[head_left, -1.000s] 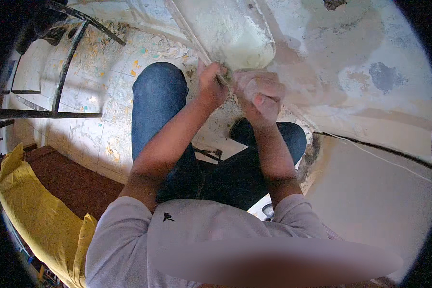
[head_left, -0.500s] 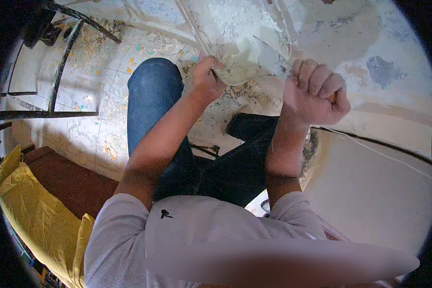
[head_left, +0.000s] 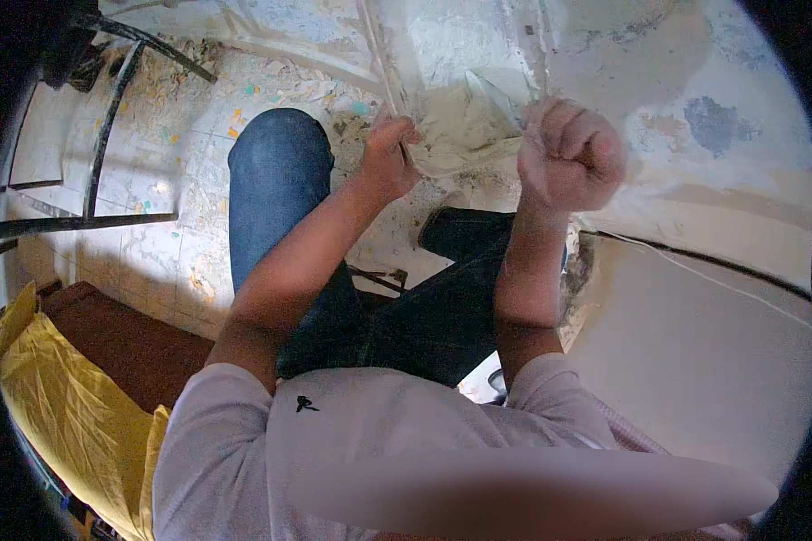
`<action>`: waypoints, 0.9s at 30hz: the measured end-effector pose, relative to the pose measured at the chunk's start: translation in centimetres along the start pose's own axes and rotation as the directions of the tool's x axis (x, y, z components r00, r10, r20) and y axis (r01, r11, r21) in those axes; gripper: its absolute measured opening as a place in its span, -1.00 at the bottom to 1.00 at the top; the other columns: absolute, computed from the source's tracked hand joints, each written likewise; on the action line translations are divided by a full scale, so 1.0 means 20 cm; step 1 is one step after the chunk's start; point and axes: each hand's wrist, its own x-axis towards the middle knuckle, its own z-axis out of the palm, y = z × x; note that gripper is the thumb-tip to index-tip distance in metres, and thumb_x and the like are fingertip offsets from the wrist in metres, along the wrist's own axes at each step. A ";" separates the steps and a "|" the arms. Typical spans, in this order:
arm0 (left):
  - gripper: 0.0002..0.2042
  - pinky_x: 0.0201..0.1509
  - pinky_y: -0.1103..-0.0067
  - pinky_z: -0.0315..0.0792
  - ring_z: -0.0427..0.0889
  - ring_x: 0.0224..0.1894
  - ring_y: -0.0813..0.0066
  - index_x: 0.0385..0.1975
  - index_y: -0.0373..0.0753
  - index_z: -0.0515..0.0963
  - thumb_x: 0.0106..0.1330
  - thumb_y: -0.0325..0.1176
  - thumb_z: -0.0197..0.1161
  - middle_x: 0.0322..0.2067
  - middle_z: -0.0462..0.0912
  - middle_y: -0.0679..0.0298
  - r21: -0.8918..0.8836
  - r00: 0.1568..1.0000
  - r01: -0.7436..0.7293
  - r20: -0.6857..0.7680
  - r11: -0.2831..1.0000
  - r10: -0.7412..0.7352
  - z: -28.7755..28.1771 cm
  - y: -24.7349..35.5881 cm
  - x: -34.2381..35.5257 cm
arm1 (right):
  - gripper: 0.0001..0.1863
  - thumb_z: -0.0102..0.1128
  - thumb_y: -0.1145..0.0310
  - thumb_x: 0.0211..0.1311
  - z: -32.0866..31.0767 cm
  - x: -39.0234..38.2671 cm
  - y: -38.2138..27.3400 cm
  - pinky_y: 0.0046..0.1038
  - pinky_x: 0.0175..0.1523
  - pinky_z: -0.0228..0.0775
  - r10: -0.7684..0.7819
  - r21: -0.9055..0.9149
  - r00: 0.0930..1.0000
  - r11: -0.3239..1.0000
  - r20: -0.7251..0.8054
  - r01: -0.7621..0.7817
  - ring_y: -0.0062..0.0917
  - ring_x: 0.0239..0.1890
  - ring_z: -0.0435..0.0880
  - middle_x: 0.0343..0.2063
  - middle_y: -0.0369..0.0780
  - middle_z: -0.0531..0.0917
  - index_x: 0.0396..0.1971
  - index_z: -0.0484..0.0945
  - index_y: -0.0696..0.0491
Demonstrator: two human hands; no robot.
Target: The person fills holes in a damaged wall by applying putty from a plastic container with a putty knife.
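Observation:
My left hand grips the near left rim of a long, pale, plaster-smeared trough, its fingers partly hidden. Crumpled off-white material lies at the trough's near end. My right hand, coated in pale dust, is closed in a fist beside that end; I cannot make out what, if anything, is inside it. My jeans-clad left knee is left of my hands, and my right leg is bent beneath my forearms.
A stained pale wall rises ahead and right, beside a grey panel with a white cord. Black metal frames stand left on the debris-strewn tiled floor. A brown mat and yellow cloth lie at lower left.
My right hand swung right, away from my left hand, then came slightly back and down as a fist. The trough's upper part shifted right in view, and the material at its near end looks more crumpled.

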 end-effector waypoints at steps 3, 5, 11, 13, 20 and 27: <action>-0.65 -0.06 0.40 0.48 0.62 -0.15 0.15 -0.50 -0.28 0.36 -0.12 -0.51 0.50 -0.23 0.58 0.03 -0.341 0.730 0.665 0.113 0.664 -0.674 0.06 -0.15 -0.19 | -0.66 -0.17 0.25 0.14 0.01 0.05 -0.10 -0.39 -0.48 0.00 -0.030 0.196 0.993 0.981 0.117 0.006 -0.49 -0.70 0.08 -0.79 -0.32 0.15 -0.79 0.09 -0.04; -0.65 -0.06 0.38 0.48 0.62 -0.15 0.17 -0.50 -0.28 0.36 -0.12 -0.51 0.50 -0.24 0.58 0.03 -0.582 0.567 0.723 0.193 0.372 -0.801 0.09 -0.12 -0.15 | -0.65 -0.16 0.25 0.14 -0.04 0.01 0.02 -0.40 -0.49 -0.01 0.028 0.105 0.999 0.994 0.045 -0.033 -0.50 -0.70 0.07 -0.79 -0.31 0.16 -0.79 0.10 -0.03; -0.64 -0.14 0.49 0.48 0.63 -0.24 0.32 -0.50 -0.28 0.37 -0.16 -0.50 0.52 -0.28 0.58 0.06 -0.109 0.900 0.400 0.232 0.910 -0.368 0.00 0.04 -0.01 | -0.57 -0.15 0.15 0.21 -0.11 0.01 0.02 -0.39 -0.55 -0.17 -0.034 -0.189 0.999 0.981 -0.008 0.032 -0.52 -0.69 0.05 -0.79 -0.30 0.12 -0.80 0.10 0.01; -0.64 -0.16 0.52 0.47 0.62 -0.26 0.34 -0.51 -0.28 0.38 -0.16 -0.50 0.52 -0.31 0.57 0.09 -0.216 0.811 0.585 0.173 0.782 -0.559 0.02 -0.14 -0.21 | -0.57 -0.16 0.16 0.21 -0.07 0.03 0.01 -0.40 -0.55 -0.17 -0.022 -0.059 0.999 0.998 0.032 0.023 -0.52 -0.70 0.05 -0.79 -0.30 0.12 -0.80 0.10 0.01; -0.65 -0.19 0.48 0.47 0.61 -0.31 0.35 -0.51 -0.28 0.39 -0.16 -0.48 0.53 -0.40 0.56 0.17 -0.688 0.414 0.722 0.340 0.077 -0.845 0.07 -0.16 -0.16 | -0.63 -0.20 0.27 0.17 -0.12 0.03 0.08 -0.43 -0.56 -0.12 -0.031 -0.288 0.987 0.958 -0.155 -0.015 -0.51 -0.70 0.04 -0.79 -0.30 0.11 -0.81 0.08 0.02; -0.75 -0.05 0.43 0.48 0.61 -0.15 0.26 -0.32 -0.30 0.47 -0.03 -0.50 0.31 -0.24 0.58 0.13 -0.753 0.246 0.473 0.612 -0.458 -0.752 -0.02 0.04 0.04 | -0.63 -0.17 0.29 0.18 -0.19 0.04 0.01 -0.44 -0.58 -0.18 -0.134 -0.051 0.990 0.989 0.050 0.137 -0.53 -0.71 0.03 -0.79 -0.32 0.10 -0.79 0.08 0.02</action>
